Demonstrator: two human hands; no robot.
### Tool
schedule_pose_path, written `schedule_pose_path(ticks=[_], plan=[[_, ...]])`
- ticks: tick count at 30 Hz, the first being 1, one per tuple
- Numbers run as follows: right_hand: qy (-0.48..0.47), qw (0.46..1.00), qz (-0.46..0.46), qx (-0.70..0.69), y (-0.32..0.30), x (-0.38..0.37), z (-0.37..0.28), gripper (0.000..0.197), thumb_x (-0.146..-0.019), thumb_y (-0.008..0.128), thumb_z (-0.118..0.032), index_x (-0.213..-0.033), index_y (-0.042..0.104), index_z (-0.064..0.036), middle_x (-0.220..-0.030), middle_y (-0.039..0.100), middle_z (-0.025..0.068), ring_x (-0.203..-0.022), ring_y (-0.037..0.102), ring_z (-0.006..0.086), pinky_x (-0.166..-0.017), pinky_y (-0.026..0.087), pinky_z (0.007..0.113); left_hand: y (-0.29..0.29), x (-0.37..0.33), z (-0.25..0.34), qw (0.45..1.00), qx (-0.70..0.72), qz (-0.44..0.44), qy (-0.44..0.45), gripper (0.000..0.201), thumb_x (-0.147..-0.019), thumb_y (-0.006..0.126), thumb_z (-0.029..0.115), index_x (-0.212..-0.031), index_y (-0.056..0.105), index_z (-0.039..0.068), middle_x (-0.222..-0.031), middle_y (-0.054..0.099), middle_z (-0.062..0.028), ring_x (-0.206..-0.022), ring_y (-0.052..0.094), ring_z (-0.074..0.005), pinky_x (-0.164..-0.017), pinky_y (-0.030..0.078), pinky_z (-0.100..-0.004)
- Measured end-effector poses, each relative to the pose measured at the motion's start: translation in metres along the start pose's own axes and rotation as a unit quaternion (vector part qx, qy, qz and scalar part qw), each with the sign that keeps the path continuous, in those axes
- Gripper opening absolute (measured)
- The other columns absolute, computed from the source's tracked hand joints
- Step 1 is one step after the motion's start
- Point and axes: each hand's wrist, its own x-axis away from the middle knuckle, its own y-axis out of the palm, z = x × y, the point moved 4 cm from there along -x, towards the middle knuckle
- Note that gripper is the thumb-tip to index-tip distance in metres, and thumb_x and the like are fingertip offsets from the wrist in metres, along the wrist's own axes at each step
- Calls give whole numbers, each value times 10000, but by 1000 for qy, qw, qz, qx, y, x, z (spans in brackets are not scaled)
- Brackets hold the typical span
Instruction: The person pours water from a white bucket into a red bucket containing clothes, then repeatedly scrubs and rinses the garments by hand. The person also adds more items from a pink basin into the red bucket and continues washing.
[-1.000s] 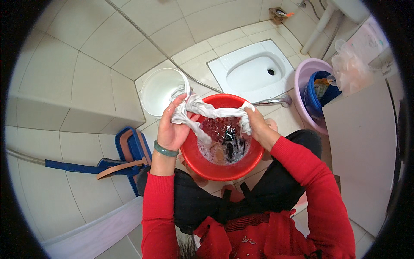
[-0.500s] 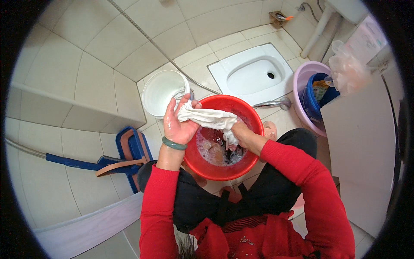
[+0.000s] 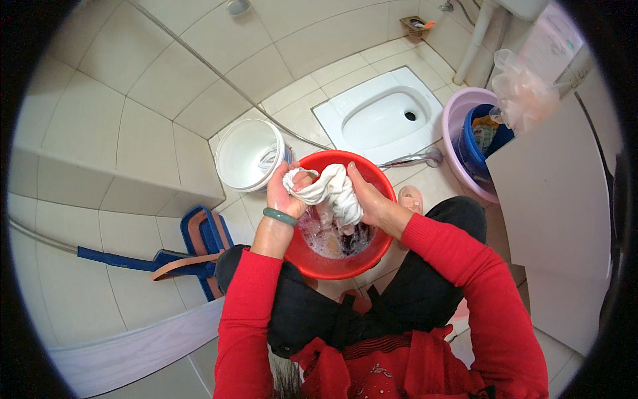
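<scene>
Above a red basin (image 3: 332, 270) I hold a wet white cloth (image 3: 330, 186), bunched and twisted between both hands. My left hand (image 3: 287, 196), with a green bangle (image 3: 280, 216) on its wrist, has its fingers closed round the cloth's left end. On the other side my right hand (image 3: 372, 203) grips the right end, thumb pointing up; its other fingers are partly hidden. Foamy water (image 3: 322, 245) fills the basin's bottom, with dark and light fabric in it.
A white bucket (image 3: 229, 156) with some white cloth inside stands behind my left hand. Beyond the basin lie a shower head (image 3: 432, 157) and a squat toilet (image 3: 359, 143). A pink tub (image 3: 454, 123) holding a blue bucket (image 3: 470, 153) is at right; a blue-handled mop (image 3: 119, 258) leans left.
The stretched cloth is now bunched up between my hands. My left hand has closed from an open palm onto it, and my right hand has turned thumb up.
</scene>
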Motion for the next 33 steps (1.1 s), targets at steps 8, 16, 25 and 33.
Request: schedule_pose_path(ticks=[8,16,25,33], plan=[[-39,987,12,157,-11,-1,-1,253,-850,604,-306,-968,587,-83,-745,570,-14,-595,514,80,-491,403,225,-15,-4,-20,996,-58,32,-60,175,-882,479,169,-800,494,15,-575,389,-51,-476,379,-149,-468,359,-278],[-114,981,-56,145,-1,33,-28,294,-896,549,-219,-1115,527,-25,-941,623,59,-830,613,139,-686,511,288,-30,10,14,910,-358,66,197,825,-787,487,-69,-1396,-44,98,-1303,419,-236,-1133,515,-335,-924,450,-425],[-103,983,-87,126,0,60,-37,364,-863,563,-186,-1182,485,-30,-957,617,71,-811,606,152,-700,513,287,-23,31,41,710,-517,76,471,905,-766,566,-77,-1434,4,163,-1261,439,-244,-1048,547,-282,-885,444,-344],[-65,986,7,153,-15,51,-35,334,-864,560,-211,-1151,494,-54,-870,625,59,-670,611,148,-521,527,289,-2,45,26,261,-784,117,551,584,-778,579,22,-1313,417,190,-997,523,-226,-884,533,-415,-747,467,-439]])
